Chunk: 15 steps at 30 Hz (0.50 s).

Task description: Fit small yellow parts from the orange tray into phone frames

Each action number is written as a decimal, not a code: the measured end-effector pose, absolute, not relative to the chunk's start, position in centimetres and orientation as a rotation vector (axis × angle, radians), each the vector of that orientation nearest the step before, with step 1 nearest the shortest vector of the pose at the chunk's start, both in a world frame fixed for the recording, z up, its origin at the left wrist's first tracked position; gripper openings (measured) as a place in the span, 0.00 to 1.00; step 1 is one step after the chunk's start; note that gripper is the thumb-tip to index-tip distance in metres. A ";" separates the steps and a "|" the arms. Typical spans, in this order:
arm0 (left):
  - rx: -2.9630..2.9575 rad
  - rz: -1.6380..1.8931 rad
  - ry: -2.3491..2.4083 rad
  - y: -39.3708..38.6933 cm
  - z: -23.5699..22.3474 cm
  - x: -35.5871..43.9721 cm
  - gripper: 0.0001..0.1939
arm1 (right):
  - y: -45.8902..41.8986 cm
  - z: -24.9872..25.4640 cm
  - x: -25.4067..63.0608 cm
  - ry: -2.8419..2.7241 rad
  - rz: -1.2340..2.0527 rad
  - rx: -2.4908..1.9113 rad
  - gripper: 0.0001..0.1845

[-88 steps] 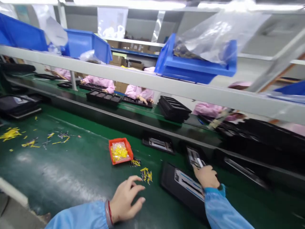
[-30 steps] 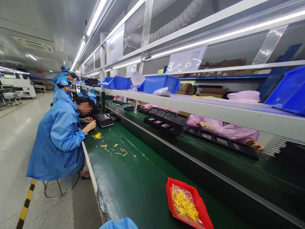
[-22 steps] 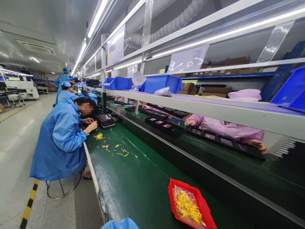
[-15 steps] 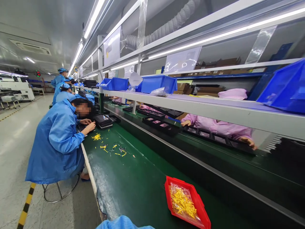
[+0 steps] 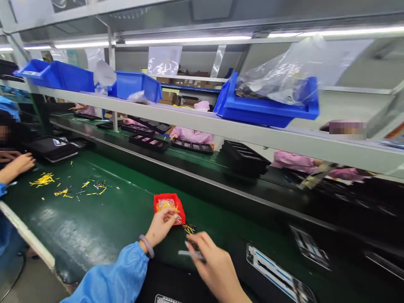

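My left hand (image 5: 162,226), with a beaded bracelet (image 5: 147,246) at the wrist, is over the near edge of a red tray (image 5: 181,218). Its fingers are curled into a pinch; what they hold, if anything, is too small to make out. Yellow strips in clear plastic (image 5: 164,203) lie inside the tray. Just right of it is a small pile of yellow and black strips (image 5: 189,228). Nearer to me, my right hand (image 5: 216,263) is closed on a slim greyish tool (image 5: 187,253), blurred, its kind unclear.
Phone frames (image 5: 271,271) lie on the right, one on a dark mat. Loose yellow strips (image 5: 44,179) are scattered left, near a co-worker's hand (image 5: 22,163). A raised rail (image 5: 202,179) runs behind; blue bins (image 5: 135,84) stand on the shelf above. People in pink work opposite.
My view has swung to the right and my two hands have come into it. The red tray now appears further left and higher, with my left hand at it.
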<state>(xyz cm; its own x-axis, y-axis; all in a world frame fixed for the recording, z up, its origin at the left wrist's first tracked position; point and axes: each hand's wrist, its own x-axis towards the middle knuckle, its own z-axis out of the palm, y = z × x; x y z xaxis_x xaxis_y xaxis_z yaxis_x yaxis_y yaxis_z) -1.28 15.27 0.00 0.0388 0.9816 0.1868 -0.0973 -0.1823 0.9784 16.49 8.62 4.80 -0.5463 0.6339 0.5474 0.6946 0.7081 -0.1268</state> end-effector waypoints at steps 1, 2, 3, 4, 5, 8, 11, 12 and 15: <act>1.306 1.352 1.015 15.2 0.0 -1.3 0.16 | 9.7 5.2 16.0 -2.276 -0.137 -1.034 0.21; 1.320 1.354 1.021 15.2 0.0 -1.4 0.15 | 10.8 5.5 15.4 -2.230 -0.166 -1.041 0.22; 1.337 1.357 1.028 15.1 0.1 -1.4 0.14 | 11.8 5.6 14.8 -2.198 -0.201 -1.050 0.23; 1.357 1.359 1.036 15.0 0.1 -1.4 0.13 | 12.7 5.6 14.3 -2.173 -0.250 -1.054 0.23; 1.380 1.362 1.045 14.9 0.2 -1.3 0.11 | 13.4 5.5 13.8 -2.166 -0.300 -1.053 0.23; 1.456 1.372 1.080 14.8 0.5 -1.3 0.07 | 14.5 4.8 13.1 -2.180 -0.411 -1.045 0.21; 1.522 1.391 1.137 14.7 0.7 -1.2 0.05 | 14.8 4.3 12.9 -2.206 -0.491 -1.012 0.21; 1.539 1.398 1.160 14.7 0.7 -1.2 0.05 | 14.9 4.3 12.8 -2.204 -0.527 -0.995 0.22; 1.574 1.416 1.223 14.8 0.7 -1.2 0.08 | 15.0 4.1 12.6 -2.167 -0.629 -0.962 0.24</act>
<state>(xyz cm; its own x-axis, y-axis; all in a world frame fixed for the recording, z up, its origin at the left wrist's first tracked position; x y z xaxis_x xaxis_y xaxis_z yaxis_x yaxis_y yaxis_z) -1.22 14.76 0.75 -0.0345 0.9406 0.3378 0.1978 -0.3249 0.9248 12.61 14.99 4.13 -0.4996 0.4509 0.7397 0.7769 0.6109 0.1523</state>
